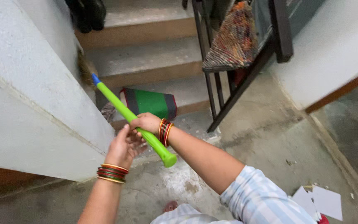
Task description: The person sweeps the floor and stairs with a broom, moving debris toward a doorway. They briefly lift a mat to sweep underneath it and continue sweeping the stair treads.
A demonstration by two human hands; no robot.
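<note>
A bright green broom handle (117,103) with a blue collar at its far end slants from the stairs down towards me. Its straw bristles (87,67) show at the wall's edge on a step. My right hand (146,122), with red and gold bangles at the wrist, is wrapped around the handle near its lower end. My left hand (123,147), also with bangles, sits just under the handle with fingers spread, touching or nearly touching it.
A grey wall (34,103) stands close on the left. Concrete steps (146,58) rise ahead, with a green striped mat (152,103) on the lowest one. A dark metal railing (228,99) with a woven cloth (235,39) is at the right. White papers (320,201) lie on the floor.
</note>
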